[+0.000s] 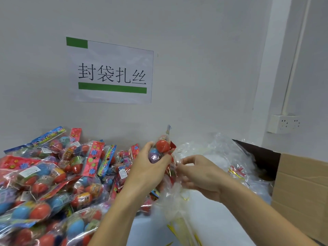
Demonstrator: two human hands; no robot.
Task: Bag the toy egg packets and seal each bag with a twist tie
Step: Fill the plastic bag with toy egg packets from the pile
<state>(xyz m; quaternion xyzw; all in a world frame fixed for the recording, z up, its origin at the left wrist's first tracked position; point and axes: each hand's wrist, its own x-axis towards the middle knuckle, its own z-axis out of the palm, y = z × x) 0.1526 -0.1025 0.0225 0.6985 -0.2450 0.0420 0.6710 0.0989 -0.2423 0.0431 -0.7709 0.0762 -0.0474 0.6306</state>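
Note:
My left hand [148, 167] grips a toy egg packet [162, 147] holding red, blue and purple eggs, raised above the table with its card header pointing up. My right hand [198, 174] pinches the crinkled edge of a clear plastic bag [174, 192] just right of the packet. The bag hangs down from my fingers. Yellow twist ties [179, 231] lie on the table below the bag. A big pile of toy egg packets [53, 178] covers the table's left side.
An open cardboard box [300, 189] stands at the right, with a heap of clear bags [227, 157] beside and inside it. A paper sign [111, 71] hangs on the wall behind. A wall socket [284, 123] sits at the right.

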